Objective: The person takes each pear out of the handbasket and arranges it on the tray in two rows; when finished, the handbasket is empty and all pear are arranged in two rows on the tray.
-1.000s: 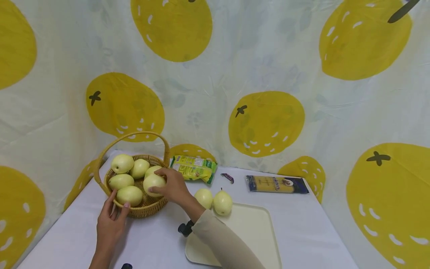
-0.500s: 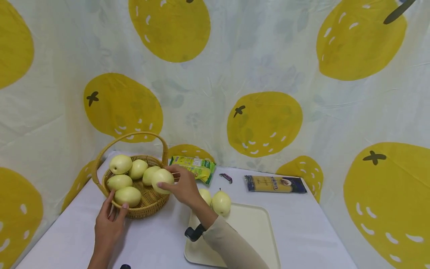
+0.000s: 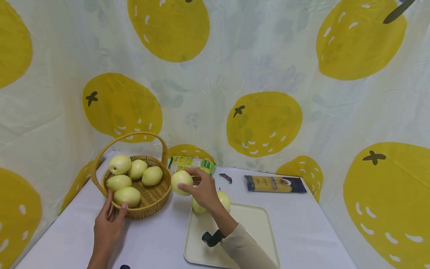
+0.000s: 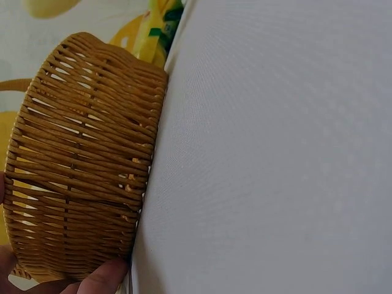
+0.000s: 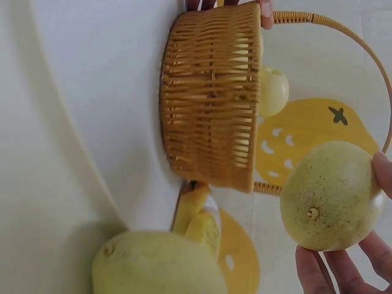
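My right hand holds a pear between thumb and fingertips. The pear is in the air just beside the right rim of the basket, touching only my hand; the right wrist view shows it pale and finely speckled, with a small brown nub facing the camera. My left hand grips the basket at its near left side, with digits both at the rim and lower down against the woven wall.

The basket stands upright on the worktop, its handle arching over it. Five pears sit inside, gathered around the left and far parts, so woven floor shows at the near right. Two more pears are at the far left corner of the tray, both partly covered by my right hand and wrist; I cannot tell if they touch each other.

Behind the right hand lies a green and yellow bag, with a small dark wrapper to its right. Farther right is a gold and blue packet. A curtain printed with big yellow fruit hangs behind everything.
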Tool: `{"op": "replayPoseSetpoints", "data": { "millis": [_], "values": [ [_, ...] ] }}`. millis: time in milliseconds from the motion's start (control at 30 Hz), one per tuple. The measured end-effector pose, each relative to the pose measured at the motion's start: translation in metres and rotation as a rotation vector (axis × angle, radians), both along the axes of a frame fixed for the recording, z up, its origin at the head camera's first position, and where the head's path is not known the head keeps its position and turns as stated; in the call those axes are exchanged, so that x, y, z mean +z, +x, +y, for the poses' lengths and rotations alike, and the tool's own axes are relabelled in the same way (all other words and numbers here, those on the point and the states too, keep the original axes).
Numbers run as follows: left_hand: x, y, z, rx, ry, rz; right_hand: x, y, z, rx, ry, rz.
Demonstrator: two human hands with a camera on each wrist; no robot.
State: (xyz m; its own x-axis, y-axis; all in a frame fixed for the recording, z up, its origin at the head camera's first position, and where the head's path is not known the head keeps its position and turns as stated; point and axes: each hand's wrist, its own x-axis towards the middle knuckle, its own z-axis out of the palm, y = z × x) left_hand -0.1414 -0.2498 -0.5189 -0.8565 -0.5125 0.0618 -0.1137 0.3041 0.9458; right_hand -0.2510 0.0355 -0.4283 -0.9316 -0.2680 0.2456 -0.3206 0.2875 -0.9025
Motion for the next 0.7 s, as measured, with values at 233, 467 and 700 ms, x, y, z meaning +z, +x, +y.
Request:
{"op": "replayPoseSetpoints", "data": {
  "millis": [233, 467, 700],
  "values": [
    [-0.001, -0.001, -0.002, -0.004, 0.004, -0.03, -0.005, -0.002, 0.029, -0.065, -0.017, -0.017],
    [0.002, -0.001, -0.002, -0.011, 0.006, -0.019, -0.007, 0.0, 0.056, -0.115, -0.008, -0.015],
    [0.002, -0.001, -0.001, -0.003, 0.006, -0.03, -0.01, 0.002, 0.085, -0.176, -0.025, -0.054]
  ]
}}
